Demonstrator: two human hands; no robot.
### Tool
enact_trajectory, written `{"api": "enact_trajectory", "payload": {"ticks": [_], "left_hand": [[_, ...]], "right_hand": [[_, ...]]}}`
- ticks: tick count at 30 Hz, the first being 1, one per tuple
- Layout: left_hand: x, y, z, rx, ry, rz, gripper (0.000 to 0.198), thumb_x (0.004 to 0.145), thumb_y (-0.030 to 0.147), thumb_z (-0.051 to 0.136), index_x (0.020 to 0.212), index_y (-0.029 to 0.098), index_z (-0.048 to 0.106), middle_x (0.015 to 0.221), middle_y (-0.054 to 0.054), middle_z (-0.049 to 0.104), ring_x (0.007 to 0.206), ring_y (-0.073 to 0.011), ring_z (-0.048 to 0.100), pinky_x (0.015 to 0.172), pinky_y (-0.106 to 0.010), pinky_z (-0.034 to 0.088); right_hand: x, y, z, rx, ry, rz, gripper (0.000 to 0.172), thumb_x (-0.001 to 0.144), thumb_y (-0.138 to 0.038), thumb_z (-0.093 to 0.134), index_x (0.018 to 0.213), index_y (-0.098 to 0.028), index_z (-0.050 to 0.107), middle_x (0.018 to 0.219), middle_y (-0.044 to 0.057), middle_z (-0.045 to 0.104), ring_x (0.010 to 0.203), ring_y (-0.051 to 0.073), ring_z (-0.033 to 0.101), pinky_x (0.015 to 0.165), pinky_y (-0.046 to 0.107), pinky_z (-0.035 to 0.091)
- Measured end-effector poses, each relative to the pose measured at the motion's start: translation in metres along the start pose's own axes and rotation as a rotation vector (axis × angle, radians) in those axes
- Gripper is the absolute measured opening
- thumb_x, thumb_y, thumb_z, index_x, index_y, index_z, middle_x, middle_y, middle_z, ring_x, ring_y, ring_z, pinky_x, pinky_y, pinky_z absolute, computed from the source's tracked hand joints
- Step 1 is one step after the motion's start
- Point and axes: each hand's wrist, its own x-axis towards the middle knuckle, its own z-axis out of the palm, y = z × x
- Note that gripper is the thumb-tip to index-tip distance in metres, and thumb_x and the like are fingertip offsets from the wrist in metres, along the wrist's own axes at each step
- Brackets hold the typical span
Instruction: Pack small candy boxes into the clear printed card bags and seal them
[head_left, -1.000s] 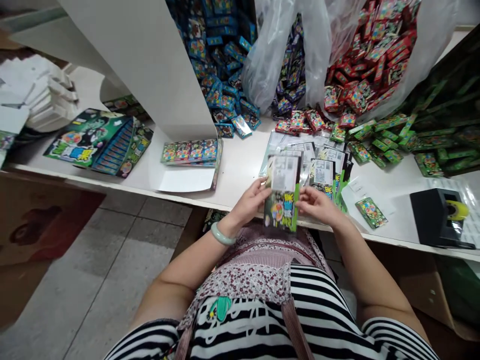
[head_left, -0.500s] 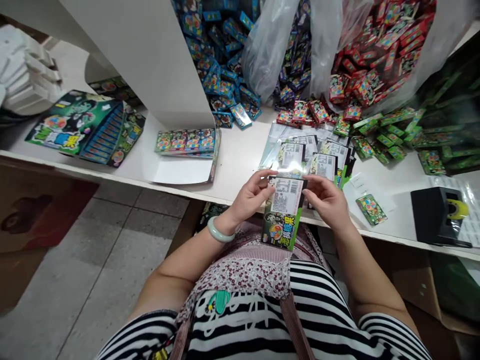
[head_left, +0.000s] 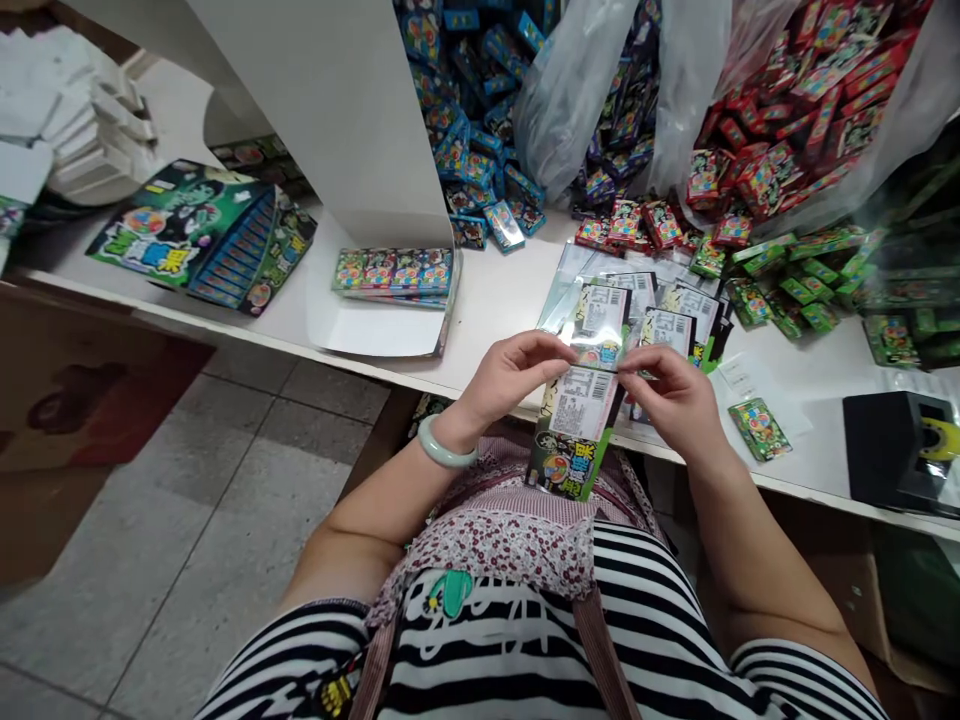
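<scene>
Pinching the top edge of a flat green pouch (head_left: 574, 440) between thumb and forefinger of both hands, we hold it just off the near edge of the white table (head_left: 495, 300), over the lap. Our left hand (head_left: 510, 375) grips the upper corner at 10 o'clock from the pouch's middle, and our right hand (head_left: 679, 400) grips the corner at 2 o'clock. Both pinches are closed on the plastic, with the spare fingers loosely curled. The pouch's long axis runs from 1 o'clock down to 7 o'clock, barcode label facing up, and its lower end hangs free before the apron (head_left: 510, 550). Neither hand is nearer; they sit level on either side. Just beyond our fingertips at 12 o'clock lies a fanned stack of like pouches (head_left: 645, 305). A lone small green box (head_left: 759, 428) sits at 3 o'clock past the right hand, with a black tape dispenser (head_left: 892, 450) farther along. Open room lies toward 6 and 9 o'clock.
</scene>
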Motion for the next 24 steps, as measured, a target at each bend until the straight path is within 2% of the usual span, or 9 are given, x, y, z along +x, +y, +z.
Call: {"api": "enact_trajectory", "payload": {"ticks": [2, 4, 7, 10, 16, 20, 24], "left_hand": [[-0.001, 0.001, 0.001, 0.007, 0.001, 0.039, 0.016, 0.077, 0.026, 0.079, 0.085, 0.018, 0.068, 0.096, -0.004, 0.074, 0.094, -0.0149, 0.069, 0.089, -0.031, 0.056], [0.000, 0.003, 0.003, -0.007, 0.002, 0.048, 0.017, 0.076, 0.026, 0.080, 0.082, 0.018, 0.066, 0.093, -0.004, 0.073, 0.091, -0.0144, 0.069, 0.086, -0.031, 0.056], [0.003, 0.004, 0.006, -0.021, 0.045, 0.004, 0.018, 0.076, 0.028, 0.078, 0.083, 0.017, 0.066, 0.085, -0.002, 0.070, 0.080, -0.0121, 0.065, 0.076, -0.028, 0.054], [0.006, 0.006, 0.006, 0.003, 0.088, -0.019, 0.016, 0.077, 0.028, 0.076, 0.081, 0.017, 0.065, 0.078, 0.000, 0.066, 0.073, -0.0103, 0.059, 0.070, -0.026, 0.050], [0.003, 0.005, 0.002, 0.047, 0.021, 0.045, 0.013, 0.084, 0.028, 0.066, 0.078, 0.020, 0.058, 0.081, -0.001, 0.063, 0.078, -0.0122, 0.058, 0.075, -0.029, 0.048], [0.003, 0.004, 0.001, 0.062, -0.030, 0.044, 0.011, 0.090, 0.028, 0.060, 0.083, 0.020, 0.056, 0.086, -0.002, 0.063, 0.083, -0.0132, 0.059, 0.079, -0.030, 0.048], [0.000, 0.000, -0.009, 0.056, -0.108, 0.067, 0.015, 0.093, 0.033, 0.058, 0.085, 0.020, 0.057, 0.093, -0.004, 0.065, 0.087, -0.0144, 0.060, 0.082, -0.031, 0.048]], "right_hand": [[0.000, -0.004, 0.000, -0.081, -0.046, -0.073, 0.004, 0.087, -0.028, 0.069, 0.085, -0.025, 0.067, 0.098, 0.004, 0.069, 0.094, 0.019, 0.066, 0.063, 0.028, 0.054], [0.003, -0.009, 0.001, -0.088, -0.075, -0.080, 0.008, 0.086, -0.029, 0.071, 0.083, -0.024, 0.066, 0.099, 0.004, 0.070, 0.094, 0.019, 0.066, 0.065, 0.029, 0.055], [0.011, -0.014, 0.002, 0.014, -0.074, 0.030, 0.012, 0.084, -0.032, 0.072, 0.084, -0.023, 0.065, 0.088, 0.002, 0.070, 0.078, 0.015, 0.065, 0.062, 0.028, 0.052], [0.021, -0.018, 0.002, 0.067, -0.128, 0.138, 0.015, 0.083, -0.035, 0.072, 0.084, -0.022, 0.065, 0.078, 0.000, 0.068, 0.065, 0.013, 0.060, 0.055, 0.026, 0.047], [0.028, -0.023, 0.005, -0.029, -0.180, 0.146, 0.017, 0.085, -0.036, 0.068, 0.079, -0.020, 0.066, 0.074, 0.000, 0.067, 0.061, 0.012, 0.056, 0.053, 0.026, 0.044], [0.030, -0.029, 0.005, -0.125, -0.210, 0.072, 0.014, 0.088, -0.031, 0.065, 0.079, -0.021, 0.065, 0.073, 0.000, 0.066, 0.063, 0.013, 0.058, 0.053, 0.026, 0.044], [0.026, -0.033, 0.001, -0.239, -0.269, -0.124, 0.012, 0.094, -0.026, 0.060, 0.084, -0.022, 0.064, 0.084, 0.002, 0.070, 0.078, 0.016, 0.065, 0.065, 0.029, 0.050]]}}
